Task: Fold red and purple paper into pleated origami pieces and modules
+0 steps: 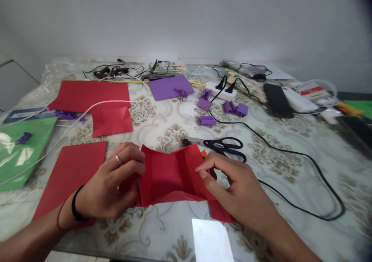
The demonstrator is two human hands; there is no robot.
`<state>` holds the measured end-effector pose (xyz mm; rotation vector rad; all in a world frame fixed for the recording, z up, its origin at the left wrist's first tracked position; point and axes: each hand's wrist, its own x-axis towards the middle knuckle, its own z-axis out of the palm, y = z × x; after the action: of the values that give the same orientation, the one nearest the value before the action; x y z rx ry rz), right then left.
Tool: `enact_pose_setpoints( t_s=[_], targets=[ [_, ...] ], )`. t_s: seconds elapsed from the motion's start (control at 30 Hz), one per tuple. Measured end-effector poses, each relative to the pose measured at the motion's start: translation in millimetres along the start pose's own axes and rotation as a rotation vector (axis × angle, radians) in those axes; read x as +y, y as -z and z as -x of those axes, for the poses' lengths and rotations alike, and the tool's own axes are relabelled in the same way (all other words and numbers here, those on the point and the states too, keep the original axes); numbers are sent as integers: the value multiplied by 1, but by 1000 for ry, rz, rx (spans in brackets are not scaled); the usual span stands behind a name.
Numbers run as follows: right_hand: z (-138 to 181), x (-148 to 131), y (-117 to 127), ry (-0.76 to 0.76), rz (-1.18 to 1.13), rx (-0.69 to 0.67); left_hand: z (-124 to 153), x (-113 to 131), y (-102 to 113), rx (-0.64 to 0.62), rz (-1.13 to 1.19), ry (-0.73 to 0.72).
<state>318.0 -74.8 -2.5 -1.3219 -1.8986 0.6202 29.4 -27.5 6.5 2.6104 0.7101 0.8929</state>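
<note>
A folded piece of red paper stands partly opened like a shallow box in front of me, its side walls raised. My left hand has its fingers bent around the left wall of this paper, the fingertips partly hidden. At the right wall, my right hand pinches the paper edge between thumb and fingers. Just behind the paper lies a pair of black-handled scissors. A flat red sheet rests beside and partly beneath my left forearm.
More red paper, a purple sheet and folded purple pieces lie farther back. Green packs sit at the left. A power strip, a black phone and a black cable occupy the right side.
</note>
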Motion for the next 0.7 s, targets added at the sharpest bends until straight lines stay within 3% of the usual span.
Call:
enact_pose_setpoints(
  t_s=[0.33,0.53,0.7],
  targets=[
    [2,-3,-3,-246,-125,-179,6,-4,-12,8,-40,-24],
    [4,-1,-7,-297,-207,-306,12,-7,-15,-49,-47,-18],
    [4,1,-14,-328,-195,-320,11,-11,-17,-90,-27,-58]
  ],
)
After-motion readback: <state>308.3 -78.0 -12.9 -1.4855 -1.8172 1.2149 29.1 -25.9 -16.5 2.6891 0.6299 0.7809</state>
